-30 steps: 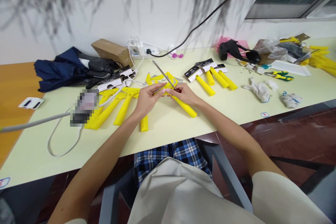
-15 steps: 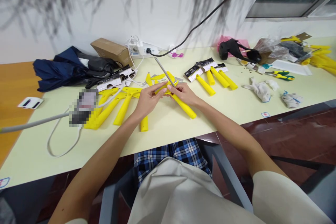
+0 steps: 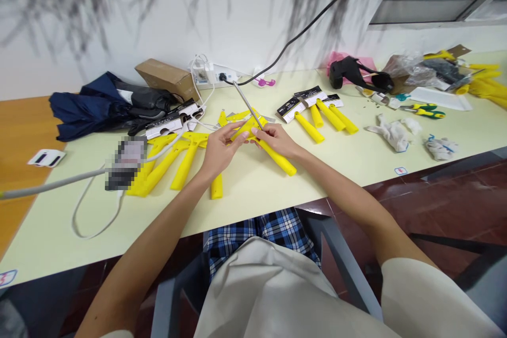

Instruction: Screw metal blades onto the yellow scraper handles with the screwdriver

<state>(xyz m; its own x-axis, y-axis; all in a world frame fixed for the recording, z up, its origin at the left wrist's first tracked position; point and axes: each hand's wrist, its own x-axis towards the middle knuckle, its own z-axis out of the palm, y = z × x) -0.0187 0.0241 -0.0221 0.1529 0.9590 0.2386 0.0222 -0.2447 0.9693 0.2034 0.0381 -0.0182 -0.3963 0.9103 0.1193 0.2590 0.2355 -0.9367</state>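
A yellow plastic scraper (image 3: 279,159) is held above the table, its handle slanting toward me on the right. My left hand (image 3: 222,149) is closed on the scraper's wide head (image 3: 246,128), thumb on top. My right hand (image 3: 277,138) is closed around the neck where the handle meets the head. A long thin grey metal strip (image 3: 246,101) slopes up and away from the head, its lower end by my right fingertips. How the strip is seated there is hidden by my fingers. Behind my hands lie more yellow pieces (image 3: 223,118).
Loose yellow scraper handles (image 3: 186,166) lie to the left, near a white cable. Scrapers with black-and-white cards (image 3: 309,128) lie to the right. Farther right are white gloves (image 3: 392,133) and green-yellow pliers (image 3: 425,111). A cardboard box (image 3: 166,76) and power strip (image 3: 226,75) sit by the wall.
The scraper's head has tilted so that more of its yellow face shows. My left hand has shifted slightly left and my thumb now lies across the head. The strip stays at nearly the same slant.
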